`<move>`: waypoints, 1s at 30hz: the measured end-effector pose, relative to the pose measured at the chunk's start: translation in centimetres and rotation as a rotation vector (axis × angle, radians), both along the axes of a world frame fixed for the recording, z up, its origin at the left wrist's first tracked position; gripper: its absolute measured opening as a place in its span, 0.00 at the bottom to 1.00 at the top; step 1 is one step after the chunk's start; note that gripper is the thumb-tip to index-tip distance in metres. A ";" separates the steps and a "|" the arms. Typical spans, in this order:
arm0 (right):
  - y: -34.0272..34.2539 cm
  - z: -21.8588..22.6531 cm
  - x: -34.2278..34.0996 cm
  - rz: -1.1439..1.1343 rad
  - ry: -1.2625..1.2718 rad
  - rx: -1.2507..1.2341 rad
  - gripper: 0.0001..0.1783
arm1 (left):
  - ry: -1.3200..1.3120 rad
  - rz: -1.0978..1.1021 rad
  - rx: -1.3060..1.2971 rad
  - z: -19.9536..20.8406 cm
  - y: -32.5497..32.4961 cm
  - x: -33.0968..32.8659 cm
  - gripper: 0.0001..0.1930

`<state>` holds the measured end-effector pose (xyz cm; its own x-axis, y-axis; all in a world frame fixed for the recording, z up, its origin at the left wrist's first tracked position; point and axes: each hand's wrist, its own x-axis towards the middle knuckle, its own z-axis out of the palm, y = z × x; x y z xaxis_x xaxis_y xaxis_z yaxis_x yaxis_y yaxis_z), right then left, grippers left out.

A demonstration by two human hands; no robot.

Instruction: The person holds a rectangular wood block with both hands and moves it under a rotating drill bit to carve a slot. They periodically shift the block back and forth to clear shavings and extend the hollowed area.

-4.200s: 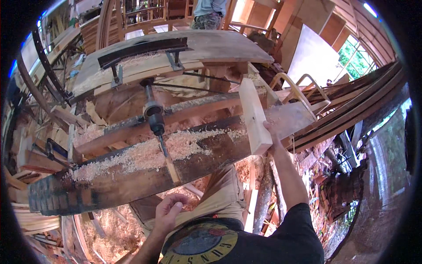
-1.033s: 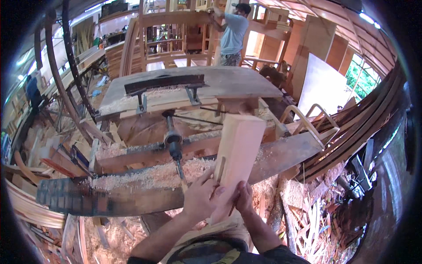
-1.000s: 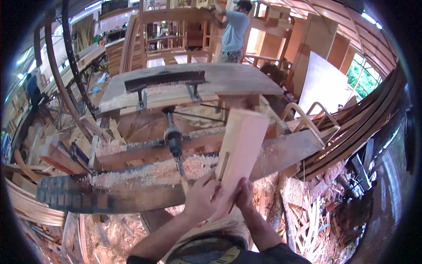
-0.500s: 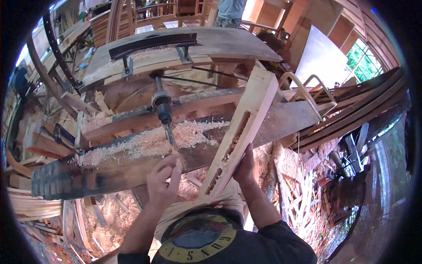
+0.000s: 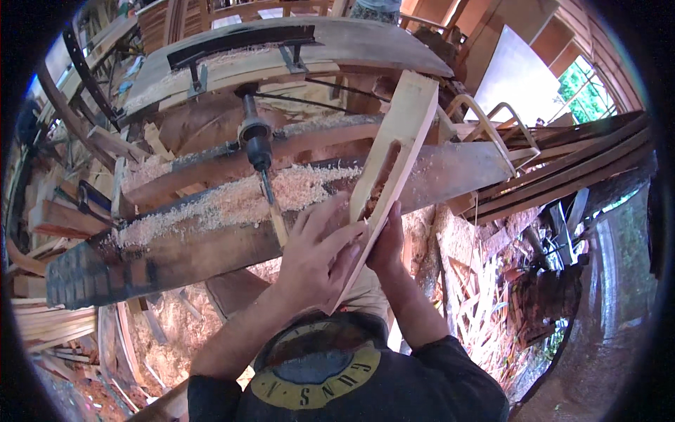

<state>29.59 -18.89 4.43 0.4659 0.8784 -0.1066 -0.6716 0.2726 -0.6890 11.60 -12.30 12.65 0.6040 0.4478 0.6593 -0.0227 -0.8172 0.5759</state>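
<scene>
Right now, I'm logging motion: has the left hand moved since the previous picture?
Yes, the left hand has moved right of the drill bit, to the wooden block.

The left hand (image 5: 313, 260) covers the lower part of the slot (image 5: 384, 172) in the wood (image 5: 416, 102); the right hand's (image 5: 388, 246) fingers are hidden behind it. At 12 o'clock a person (image 5: 376, 13) is cut off by the edge — as is the shirt (image 5: 337, 401) at 6. The dark heap (image 5: 552, 302) at 4 o'clock is too murky to tell.

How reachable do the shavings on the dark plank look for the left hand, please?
Probably yes: the shavings lie just beyond the left hand, nothing visibly between; the right hand holds the wooden block.
</scene>
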 end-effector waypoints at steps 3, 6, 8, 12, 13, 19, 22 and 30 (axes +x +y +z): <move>-0.5 -0.5 0.6 0.033 -0.097 0.014 0.39 | -0.020 -0.001 0.047 0.0 0.8 0.4 0.11; -0.2 0.1 0.0 -0.009 -0.101 -0.051 0.40 | -0.097 -0.014 0.005 -1.7 1.1 0.9 0.08; 0.2 1.5 -1.3 -0.112 0.040 -0.107 0.35 | -0.155 -0.006 -0.036 -2.6 1.0 0.8 0.07; 0.3 1.4 -1.7 -0.068 0.009 -0.130 0.34 | -0.232 0.102 -0.205 -4.5 1.1 -1.6 0.03; 0.0 1.1 -1.1 -0.066 0.008 -0.138 0.34 | -0.305 0.118 -0.373 -5.3 1.5 -2.8 0.02; -0.5 3.3 -0.8 -0.056 -0.002 -0.009 0.34 | 0.114 0.510 -0.088 -7.1 1.8 -12.2 0.07; 0.0 5.3 -1.6 -0.044 0.137 -0.028 0.35 | -0.060 0.517 -0.512 -9.3 0.1 -14.7 0.08; 1.4 8.5 -1.2 -0.015 0.339 -0.136 0.37 | -0.007 0.365 -0.492 -10.9 -1.4 -15.9 0.06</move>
<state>28.35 -17.52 12.96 0.3967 0.8389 -0.3727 -0.8649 0.2055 -0.4581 -4.33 -13.70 1.76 0.3507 0.8779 0.3262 0.2036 -0.4114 0.8884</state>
